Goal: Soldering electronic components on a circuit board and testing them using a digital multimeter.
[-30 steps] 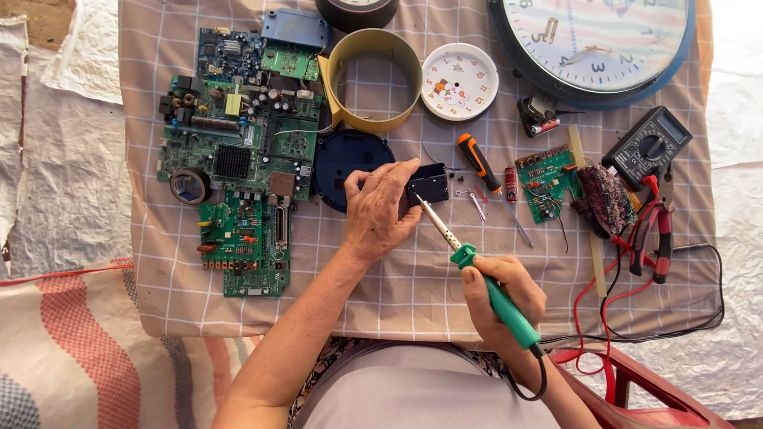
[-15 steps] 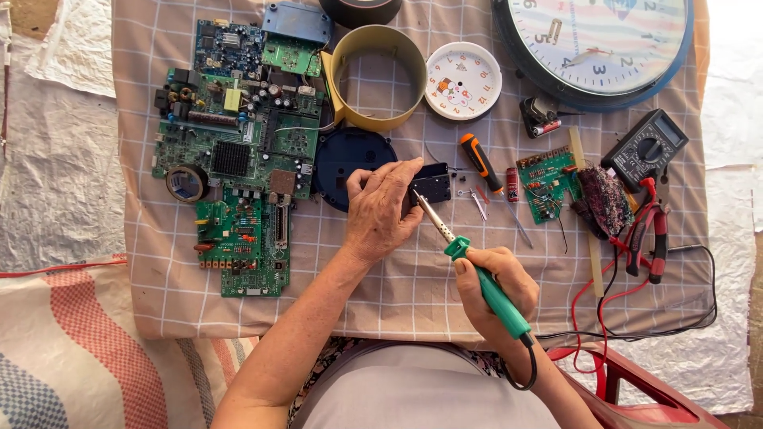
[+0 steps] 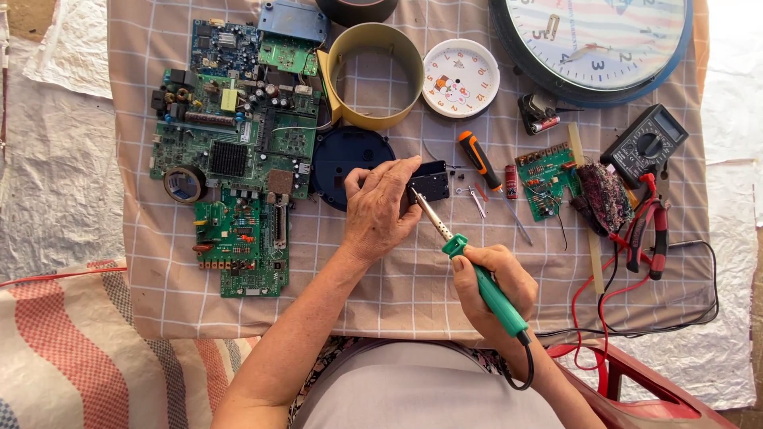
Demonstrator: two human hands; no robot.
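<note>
— What have you got there?

— My left hand (image 3: 381,208) pinches the small black plastic clock movement (image 3: 430,182) mid-worktop, beside the dark round back plate (image 3: 338,155); my right hand (image 3: 494,287) grips the green-handled soldering iron (image 3: 467,258), tip at the movement.

— Risk?

— I'd say scorched fingers (image 3: 395,171) — they're close to the tip.

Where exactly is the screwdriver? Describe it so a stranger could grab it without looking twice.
Start at the big wall clock at the top right of the checked cloth, then drop to the small white clock face on its left. Just below that lies the screwdriver, pointing down and right. Its orange and black handle sets it apart from the green soldering iron in the right hand.
</note>
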